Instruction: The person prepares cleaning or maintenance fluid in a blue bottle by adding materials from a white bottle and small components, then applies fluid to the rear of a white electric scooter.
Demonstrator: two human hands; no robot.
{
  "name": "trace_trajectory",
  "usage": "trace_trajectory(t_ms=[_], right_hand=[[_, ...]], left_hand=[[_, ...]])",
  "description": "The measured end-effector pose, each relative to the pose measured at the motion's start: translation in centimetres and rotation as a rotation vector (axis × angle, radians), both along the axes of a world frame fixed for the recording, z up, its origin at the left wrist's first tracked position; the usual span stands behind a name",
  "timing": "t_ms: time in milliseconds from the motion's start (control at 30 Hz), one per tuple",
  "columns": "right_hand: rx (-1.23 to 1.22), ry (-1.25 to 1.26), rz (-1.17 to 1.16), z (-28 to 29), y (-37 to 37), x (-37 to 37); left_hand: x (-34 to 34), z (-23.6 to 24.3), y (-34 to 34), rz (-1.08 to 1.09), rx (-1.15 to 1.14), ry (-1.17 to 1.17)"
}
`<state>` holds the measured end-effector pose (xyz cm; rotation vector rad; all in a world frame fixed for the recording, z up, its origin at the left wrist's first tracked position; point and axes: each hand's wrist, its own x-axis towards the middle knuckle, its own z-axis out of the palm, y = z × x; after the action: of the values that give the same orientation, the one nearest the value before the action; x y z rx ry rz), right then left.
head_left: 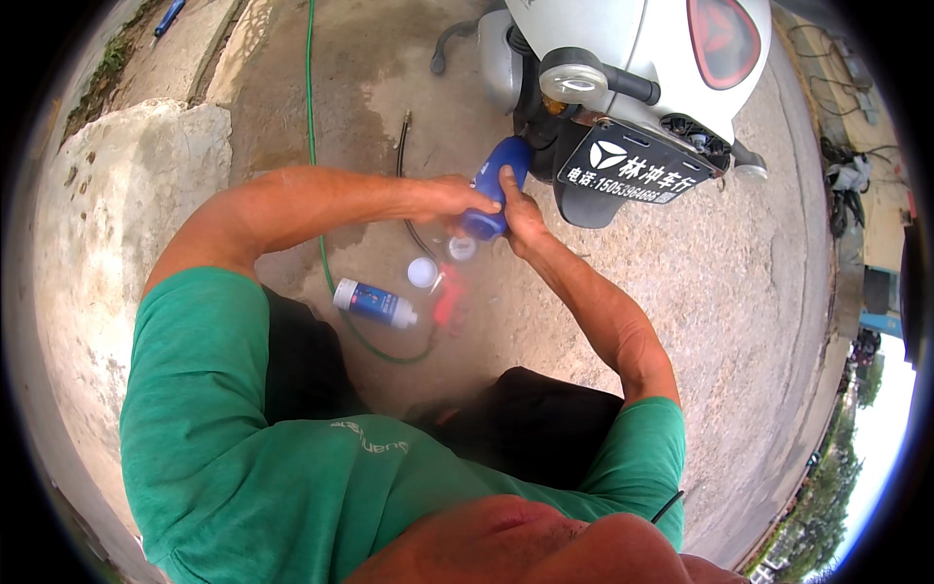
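A blue bottle point(505, 159) is tilted at the rear of a white scooter point(650, 41), its far end close to the black parts around the wheel. My left hand point(461, 198) closes on the near left side of the bottle. From the right, my right hand point(522, 216) grips it too, with the thumb laid along its side. Below the hands lie two round white caps, one cap point(422, 272) nearer me and another cap point(461, 249) just under the bottle. A white bottle with a blue label point(375, 304) rests on its side on the ground. The bottle's far opening is hidden.
A green hose point(312, 127) runs along the ground to a blurred red tool point(448, 298). A thin black hose point(401, 156) lies left of the scooter. The scooter's black plate point(628, 164) juts out right of my hands. A concrete block point(146, 165) stands at left.
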<state>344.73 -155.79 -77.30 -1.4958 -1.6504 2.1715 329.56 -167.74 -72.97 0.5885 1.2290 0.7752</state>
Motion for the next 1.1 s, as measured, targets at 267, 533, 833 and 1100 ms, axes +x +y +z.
trace_trajectory(t_ms=[267,533,833,1100], right_hand=[[-0.014,0.06,-0.011,-1.1,0.3,0.1],[-0.023,0.106,-0.023,-0.7,0.1,0.1],[-0.09,0.078,-0.048,0.9,-0.6,-0.4],[-0.248,0.085,-0.042,3.8,-1.4,-0.7]], left_hand=[[0.1,0.4,0.0,0.009,0.017,0.008],[0.0,0.2,0.0,-0.011,0.024,0.031],[-0.3,1.1,-0.2,-0.019,0.017,0.024],[-0.5,1.6,-0.1,-0.088,-0.091,0.015]])
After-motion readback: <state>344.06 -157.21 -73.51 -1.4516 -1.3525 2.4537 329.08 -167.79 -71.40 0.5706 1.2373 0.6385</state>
